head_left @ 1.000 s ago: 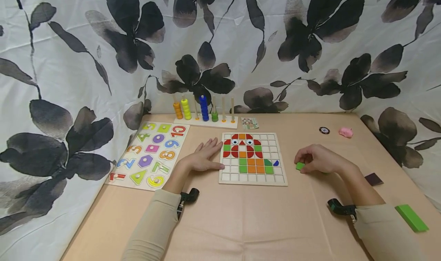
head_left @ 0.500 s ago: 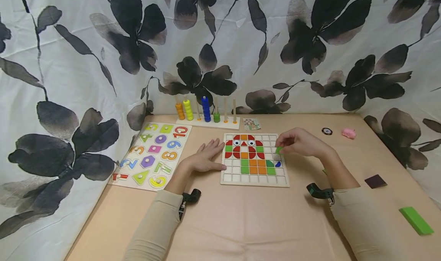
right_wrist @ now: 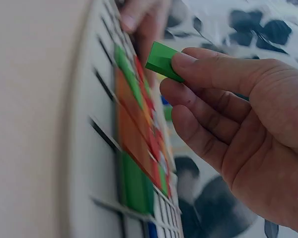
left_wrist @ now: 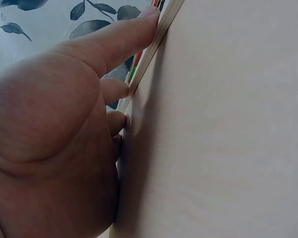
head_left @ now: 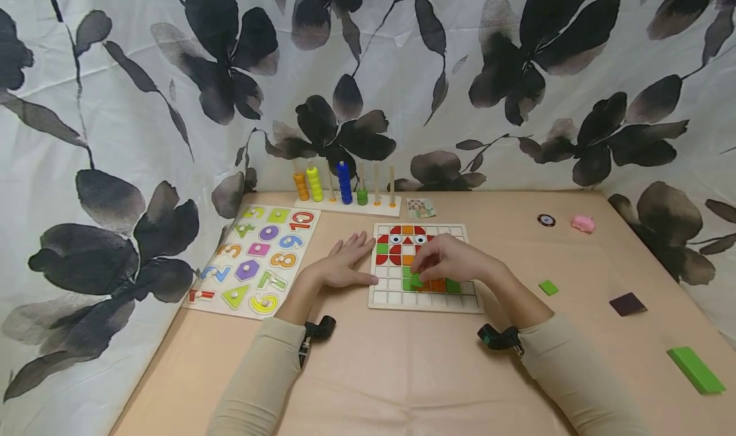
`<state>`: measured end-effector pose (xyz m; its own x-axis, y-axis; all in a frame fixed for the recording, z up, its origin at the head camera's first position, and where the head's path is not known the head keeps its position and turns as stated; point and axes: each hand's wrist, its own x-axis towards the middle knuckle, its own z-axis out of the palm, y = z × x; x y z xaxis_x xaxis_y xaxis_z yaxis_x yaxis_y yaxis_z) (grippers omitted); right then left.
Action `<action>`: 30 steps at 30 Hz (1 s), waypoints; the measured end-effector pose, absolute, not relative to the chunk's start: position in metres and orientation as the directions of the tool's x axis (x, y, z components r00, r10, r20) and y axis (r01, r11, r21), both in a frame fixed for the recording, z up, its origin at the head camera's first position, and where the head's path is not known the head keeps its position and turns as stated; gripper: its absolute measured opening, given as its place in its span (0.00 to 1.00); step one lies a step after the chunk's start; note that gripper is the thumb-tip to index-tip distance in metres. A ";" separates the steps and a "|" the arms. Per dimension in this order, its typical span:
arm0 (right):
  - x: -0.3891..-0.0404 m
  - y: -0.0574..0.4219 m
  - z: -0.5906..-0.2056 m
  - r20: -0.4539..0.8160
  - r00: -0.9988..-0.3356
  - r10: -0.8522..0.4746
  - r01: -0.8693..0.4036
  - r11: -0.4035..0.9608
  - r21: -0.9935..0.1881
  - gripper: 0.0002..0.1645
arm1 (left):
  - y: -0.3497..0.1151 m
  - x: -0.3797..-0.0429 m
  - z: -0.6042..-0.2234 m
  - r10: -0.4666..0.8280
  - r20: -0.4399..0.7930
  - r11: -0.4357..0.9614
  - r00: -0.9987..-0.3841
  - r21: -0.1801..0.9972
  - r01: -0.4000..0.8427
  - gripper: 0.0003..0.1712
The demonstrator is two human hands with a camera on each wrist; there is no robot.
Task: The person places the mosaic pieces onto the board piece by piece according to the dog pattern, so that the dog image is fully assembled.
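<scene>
A white grid board (head_left: 391, 300) lies mid-table, with red, orange, green and eye-patterned tiles set in its squares. My left hand (head_left: 340, 264) lies beside it, fingers extended, thumb and fingertips at the board's left edge. In the left wrist view the thumb (left_wrist: 114, 44) reaches the wooden rim. My right hand (head_left: 454, 260) hovers over the board and pinches a green square tile (right_wrist: 161, 60) between thumb and fingers, close above the green and orange tiles. The hand hides the board's right-hand tiles in the head view. Another green tile (head_left: 549, 288) rests on the table at right.
A number-and-shape puzzle board (head_left: 253, 263) lies at left. Behind stand a peg stacker (head_left: 347, 207) with coloured rings and a small picture card (head_left: 421, 208). At right are a round black disc (head_left: 546, 220), a pink figure (head_left: 583, 224), a dark square (head_left: 628, 304) and a green block (head_left: 696, 370).
My right hand has carried the green tile leftward from the table at right to over the board, uncovering another green tile. The left hand stays at the board's left edge.
</scene>
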<state>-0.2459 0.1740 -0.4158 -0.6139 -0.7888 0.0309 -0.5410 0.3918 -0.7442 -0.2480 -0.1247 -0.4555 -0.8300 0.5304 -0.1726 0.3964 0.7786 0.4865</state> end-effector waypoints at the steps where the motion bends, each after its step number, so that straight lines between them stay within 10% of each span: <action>1: -0.244 0.170 -0.418 0.027 -0.602 -0.798 -0.550 0.390 -0.738 0.08 | -0.125 -0.248 -0.456 0.532 -0.172 0.778 -0.829 0.487 0.397 0.56; 13: -0.229 0.145 -0.422 -0.087 -0.549 -0.831 -0.565 0.446 -0.694 0.08 | -0.125 -0.249 -0.454 0.526 -0.177 0.780 -0.832 0.490 0.389 0.56; 30: -0.227 0.167 -0.413 -0.004 -0.636 -0.771 -0.603 0.500 -0.621 0.14 | -0.128 -0.247 -0.457 0.536 -0.174 0.776 -0.826 0.488 0.400 0.56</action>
